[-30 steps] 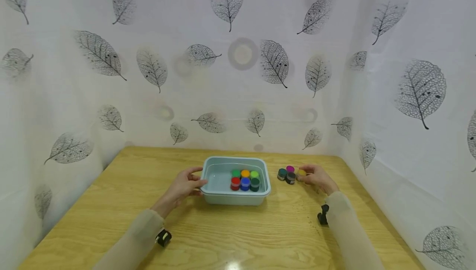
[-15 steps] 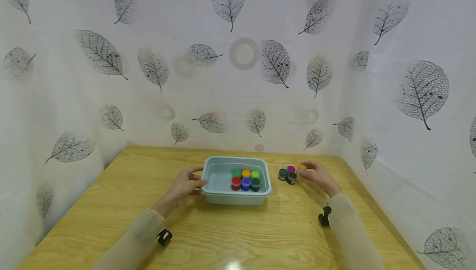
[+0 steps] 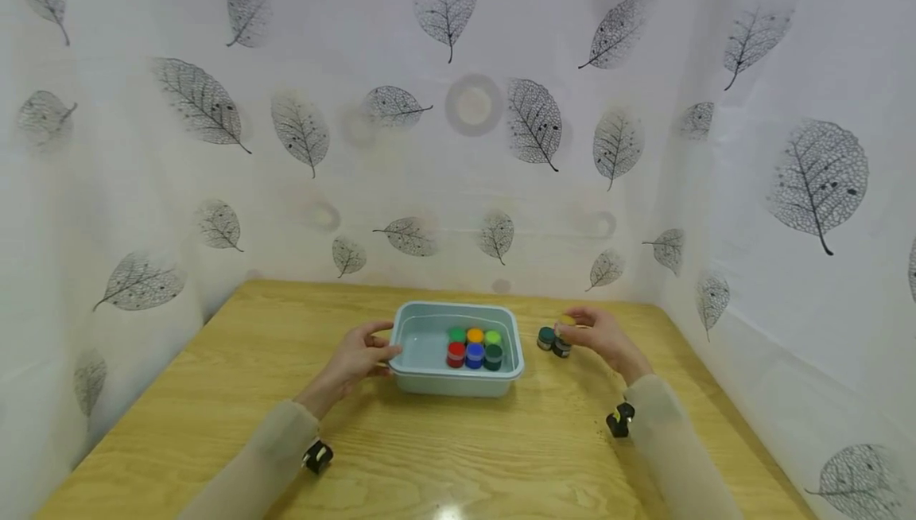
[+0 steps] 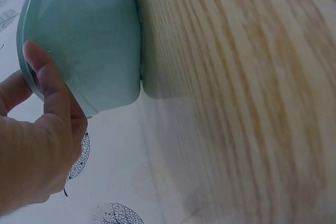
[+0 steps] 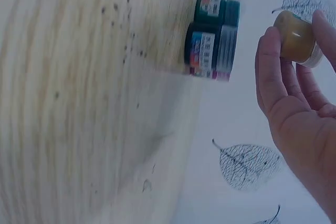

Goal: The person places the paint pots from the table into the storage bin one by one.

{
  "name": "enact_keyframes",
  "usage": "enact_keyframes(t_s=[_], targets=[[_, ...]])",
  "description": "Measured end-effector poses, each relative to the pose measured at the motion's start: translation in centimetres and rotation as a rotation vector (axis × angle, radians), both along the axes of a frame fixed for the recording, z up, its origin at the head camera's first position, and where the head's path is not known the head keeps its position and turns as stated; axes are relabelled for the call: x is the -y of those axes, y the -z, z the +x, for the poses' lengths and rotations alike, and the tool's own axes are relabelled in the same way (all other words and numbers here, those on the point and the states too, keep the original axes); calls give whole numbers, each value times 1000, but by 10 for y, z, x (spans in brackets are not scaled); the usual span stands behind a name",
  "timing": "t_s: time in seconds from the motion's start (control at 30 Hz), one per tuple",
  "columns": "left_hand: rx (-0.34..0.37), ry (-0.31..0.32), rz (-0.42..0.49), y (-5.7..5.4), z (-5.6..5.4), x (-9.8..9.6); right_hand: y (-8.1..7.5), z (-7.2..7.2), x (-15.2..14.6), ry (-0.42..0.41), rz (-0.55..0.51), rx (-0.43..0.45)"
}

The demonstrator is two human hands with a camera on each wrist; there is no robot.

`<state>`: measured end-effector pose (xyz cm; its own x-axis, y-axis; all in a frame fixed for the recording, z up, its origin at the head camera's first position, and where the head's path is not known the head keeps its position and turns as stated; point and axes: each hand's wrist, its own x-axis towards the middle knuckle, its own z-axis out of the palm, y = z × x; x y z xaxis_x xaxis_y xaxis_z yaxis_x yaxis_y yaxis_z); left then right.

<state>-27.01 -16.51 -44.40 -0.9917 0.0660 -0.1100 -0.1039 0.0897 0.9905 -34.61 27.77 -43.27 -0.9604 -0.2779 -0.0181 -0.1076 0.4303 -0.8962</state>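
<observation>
My left hand (image 3: 358,357) grips the left end of a pale blue-green plastic tub (image 3: 458,383), thumb and fingers over its rim (image 4: 22,40). Inside the tub's right half sit several small paint jars in two rows, among them a red jar (image 3: 456,355) and a blue jar (image 3: 475,356). Held up between the thumb and fingers of my right hand (image 3: 604,341) is a yellow paint jar (image 5: 297,38), above the table. Below it stand a dark jar (image 5: 210,51) and a teal jar (image 3: 546,338). Only a magenta sliver (image 5: 222,76) of another jar shows.
The wooden table (image 3: 429,456) extends in front of the tub and to both sides. A white curtain (image 3: 458,170) with leaf prints hangs behind it and along the sides. Dark specks (image 5: 126,40) dot the tabletop near the loose jars.
My right hand has lifted the yellow jar off the table and brought it left, over the other loose jars. My left hand keeps its grip on the tub, which stays put.
</observation>
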Motion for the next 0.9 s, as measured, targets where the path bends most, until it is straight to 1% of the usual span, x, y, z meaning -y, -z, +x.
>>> enact_keyframes(t_s=[0.1, 0.17, 0.27, 0.4, 0.5, 0.67, 0.8, 0.9], targets=[[-5, -5, -7, 0, 2, 0, -3, 5, 12, -26, -30, 22], [-6, -12, -6, 1, 1, 1, -4, 7, 20, -27, -39, 31], [-8, -24, 2, 3, 0, 0, -6, 9, 32, -37, -48, 23], [-7, -32, 14, 4, 0, 0, -10, 12, 51, -32, -113, 25], [0, -35, 23, 4, -2, -2, -13, 15, 66, -3, -137, 5], [4, -40, 40, 3, -2, -1, -13, 16, 90, 9, -135, -54], [11, -32, 41, 4, -1, -2, -13, 18, 109, -7, -145, -71], [21, -35, 48, 4, 0, -3, -13, 18, 121, -15, -109, -77]])
